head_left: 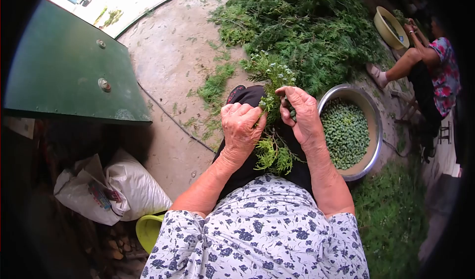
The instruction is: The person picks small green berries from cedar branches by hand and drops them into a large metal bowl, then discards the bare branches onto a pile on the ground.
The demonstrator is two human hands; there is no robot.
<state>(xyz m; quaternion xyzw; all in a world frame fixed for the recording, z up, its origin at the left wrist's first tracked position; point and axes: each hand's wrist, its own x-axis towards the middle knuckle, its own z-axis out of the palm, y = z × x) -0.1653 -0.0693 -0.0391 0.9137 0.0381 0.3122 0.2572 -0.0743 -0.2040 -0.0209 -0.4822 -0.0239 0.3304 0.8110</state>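
Left hand (241,128): fingers curled tight round the leafy sprig (274,81), over the lap
Right hand (303,111): thumb and fingertips pinching the same sprig, higher up
Metal bowl (377,125): on the ground just beside the right wrist, holding small green seeds (346,133)
Cut greenery (307,26): heaped ahead on the concrete
Another person (438,68): seated far right by a yellow basin (386,29)

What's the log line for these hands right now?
left hand: grips green sprig | right hand: pinches sprig | nearby: metal bowl of green seeds
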